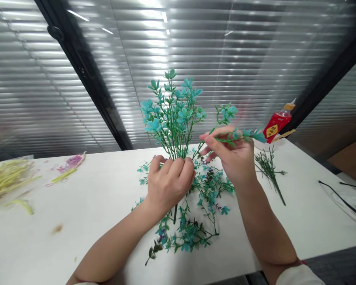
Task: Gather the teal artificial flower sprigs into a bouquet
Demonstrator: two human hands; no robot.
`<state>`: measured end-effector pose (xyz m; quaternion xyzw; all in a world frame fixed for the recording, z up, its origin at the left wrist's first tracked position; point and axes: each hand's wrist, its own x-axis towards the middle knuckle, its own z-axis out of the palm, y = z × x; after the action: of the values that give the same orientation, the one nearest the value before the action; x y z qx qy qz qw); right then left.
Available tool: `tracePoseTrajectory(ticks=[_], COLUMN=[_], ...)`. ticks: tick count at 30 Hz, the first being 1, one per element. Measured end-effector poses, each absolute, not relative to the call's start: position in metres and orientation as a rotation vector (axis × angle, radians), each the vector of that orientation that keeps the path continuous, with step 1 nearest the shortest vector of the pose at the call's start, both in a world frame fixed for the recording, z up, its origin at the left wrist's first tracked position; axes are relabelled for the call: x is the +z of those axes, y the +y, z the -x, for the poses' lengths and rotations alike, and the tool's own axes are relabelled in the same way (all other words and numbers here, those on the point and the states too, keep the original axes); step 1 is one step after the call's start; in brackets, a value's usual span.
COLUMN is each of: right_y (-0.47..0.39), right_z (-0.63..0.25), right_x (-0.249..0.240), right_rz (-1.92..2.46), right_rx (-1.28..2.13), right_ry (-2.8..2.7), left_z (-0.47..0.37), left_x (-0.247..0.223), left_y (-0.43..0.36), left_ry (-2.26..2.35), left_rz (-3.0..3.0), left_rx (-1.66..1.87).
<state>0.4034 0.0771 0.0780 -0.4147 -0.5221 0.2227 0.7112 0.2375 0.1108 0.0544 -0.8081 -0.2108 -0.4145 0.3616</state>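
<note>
Legible matter is confined to one item: a bottle (281, 117) at the far right corner of the white table (106, 198). Its red label (275, 120) carries a yellow diamond panel (272, 130) printed with dark Chinese characters, blurred and not readable with certainty. Small pale print is noted on the same label, above the panel toward the bottle's cap (289, 106); too small to read.

Loose sprigs (190, 237) block the middle of the table (101, 190), leaving passage leftward.
</note>
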Motion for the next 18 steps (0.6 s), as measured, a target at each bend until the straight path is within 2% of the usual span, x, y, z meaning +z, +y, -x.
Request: tracePoseTrajectory(ticks=[18], right_y=[0.0828], right_z=[-0.3934], right_x=[0.0726], right_rz=[0.904], right_rx=[0.562], right_ry=[-1.008], left_z=[-0.2374], left_x=[0.0524], left_y=[0.1097], left_ry=[-0.556], left_rz=[2.096], left_rx=[-1.067])
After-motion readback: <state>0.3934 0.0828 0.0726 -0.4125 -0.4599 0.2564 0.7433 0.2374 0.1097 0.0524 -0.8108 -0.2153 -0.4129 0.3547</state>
